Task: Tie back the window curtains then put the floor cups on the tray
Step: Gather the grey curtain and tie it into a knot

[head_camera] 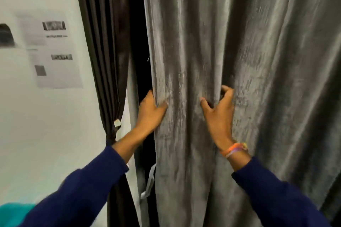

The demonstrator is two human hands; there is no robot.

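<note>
A grey velvet curtain (239,42) hangs loose and fills the middle and right of the view. My left hand (150,114) grips its left edge, fingers wrapped behind the fabric and thumb in front. My right hand (219,114) pinches a fold of the same curtain a little to the right, with coloured bands on the wrist. Left of it, a dark brown curtain (107,51) is gathered and tied at about waist height by a tie-back (112,137). A pale strip (148,182) hangs at the grey curtain's left edge. No cups or tray are in view.
A white wall (36,125) stands at the left with printed paper sheets (53,49) stuck on it. A teal object (13,214) shows at the bottom left corner. A dark gap (142,61) lies between the two curtains.
</note>
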